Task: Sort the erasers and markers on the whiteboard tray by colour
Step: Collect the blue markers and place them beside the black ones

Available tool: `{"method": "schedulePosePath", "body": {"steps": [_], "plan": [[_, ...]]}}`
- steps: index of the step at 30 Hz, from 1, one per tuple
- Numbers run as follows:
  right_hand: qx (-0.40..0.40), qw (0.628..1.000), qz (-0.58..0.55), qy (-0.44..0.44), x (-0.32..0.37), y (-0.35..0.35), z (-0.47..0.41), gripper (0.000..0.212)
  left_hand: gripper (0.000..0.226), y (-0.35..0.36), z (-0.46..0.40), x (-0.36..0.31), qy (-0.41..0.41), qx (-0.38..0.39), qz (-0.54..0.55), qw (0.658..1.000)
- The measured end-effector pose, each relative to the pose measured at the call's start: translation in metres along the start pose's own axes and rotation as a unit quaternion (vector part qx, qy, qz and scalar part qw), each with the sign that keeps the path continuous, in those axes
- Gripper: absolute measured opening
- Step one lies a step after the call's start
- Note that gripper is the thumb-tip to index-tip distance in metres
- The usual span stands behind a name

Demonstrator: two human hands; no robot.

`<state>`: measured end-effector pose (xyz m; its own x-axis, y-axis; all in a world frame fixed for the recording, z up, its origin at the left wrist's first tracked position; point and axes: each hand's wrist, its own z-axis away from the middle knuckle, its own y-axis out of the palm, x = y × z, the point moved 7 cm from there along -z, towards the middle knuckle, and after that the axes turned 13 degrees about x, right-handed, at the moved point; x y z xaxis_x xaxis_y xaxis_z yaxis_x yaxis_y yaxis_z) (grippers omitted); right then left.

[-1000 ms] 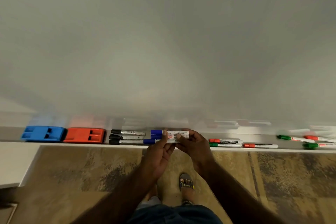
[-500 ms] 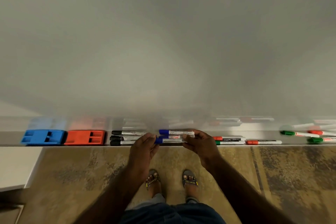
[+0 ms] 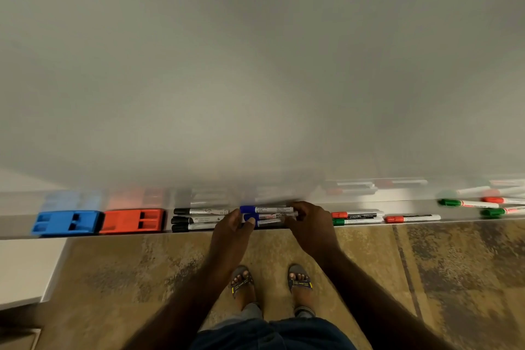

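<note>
On the whiteboard tray (image 3: 17, 226) lie, from the left, a blue eraser (image 3: 66, 222), a red eraser (image 3: 133, 221) and three black markers (image 3: 196, 219). A stack of blue markers (image 3: 267, 215) sits in the middle. My left hand (image 3: 233, 229) pinches their capped left ends and my right hand (image 3: 309, 220) holds their right ends. Right of my hands lie a red marker above a green marker (image 3: 356, 221), then a lone red marker (image 3: 412, 218). Far right is a mixed group of green and red markers (image 3: 483, 206).
The whiteboard (image 3: 255, 65) rises straight in front of me. Below the tray is a patterned brown floor (image 3: 142, 278), with my sandalled feet (image 3: 267, 284) close under the tray. A white surface (image 3: 25, 270) juts out at the lower left.
My left hand went left to the black markers, then came back to the blue markers' caps. The blue markers have shifted a little to the right. The view has tilted downward.
</note>
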<state>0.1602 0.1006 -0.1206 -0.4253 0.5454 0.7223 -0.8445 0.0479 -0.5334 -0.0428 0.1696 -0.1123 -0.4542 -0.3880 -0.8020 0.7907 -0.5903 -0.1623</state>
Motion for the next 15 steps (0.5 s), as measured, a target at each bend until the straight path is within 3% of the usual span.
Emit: {"method": "schedulePosePath", "body": {"steps": [7, 11, 15], "plan": [[-0.004, 0.997, 0.083, 0.009, -0.002, -0.005, 0.000, 0.021, 0.022, 0.000, -0.002, -0.007, -0.012, 0.000, -0.048, 0.999], [0.034, 0.997, 0.068, 0.003, 0.001, 0.000, -0.004, 0.013, 0.016, -0.001, -0.006, -0.011, -0.018, 0.004, -0.092, 0.996], [0.004, 0.998, 0.059, 0.018, -0.005, -0.007, -0.009, 0.012, 0.021, -0.005, -0.009, -0.011, -0.033, 0.007, -0.109, 0.993]]}}
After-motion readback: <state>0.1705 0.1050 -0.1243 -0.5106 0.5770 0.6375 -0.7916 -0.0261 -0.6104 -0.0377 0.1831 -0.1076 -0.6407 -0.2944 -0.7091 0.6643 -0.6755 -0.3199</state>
